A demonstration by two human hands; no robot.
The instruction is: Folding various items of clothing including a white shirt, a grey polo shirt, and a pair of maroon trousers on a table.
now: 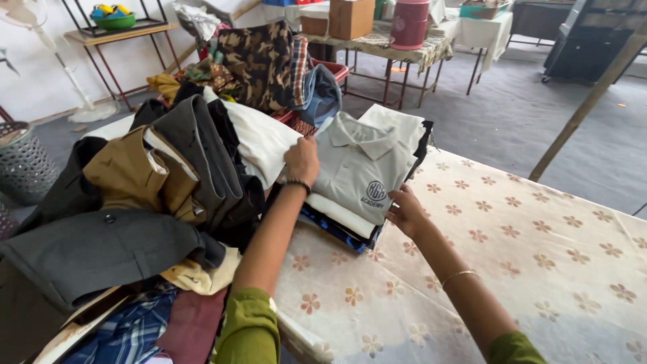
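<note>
Flowered cloth covers the counter (539,256). Folded grey polo shirt (360,168) tops a small stack at its edge. Left hand (302,160) presses its far side, right hand (406,210) pinches the near corner. Soft, light, floppy; support both edges.

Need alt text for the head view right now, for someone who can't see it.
Both hands, left hand and right hand, rest on a folded grey polo shirt topping a stack on a flower-print tablecloth. A heap of unfolded clothes lies to the left.

Left half of frame: heaped clothes pile (168,175) blocks. Lower right: floral tablecloth (539,256) open, passable. Folded stack (360,175) at centre.
</note>
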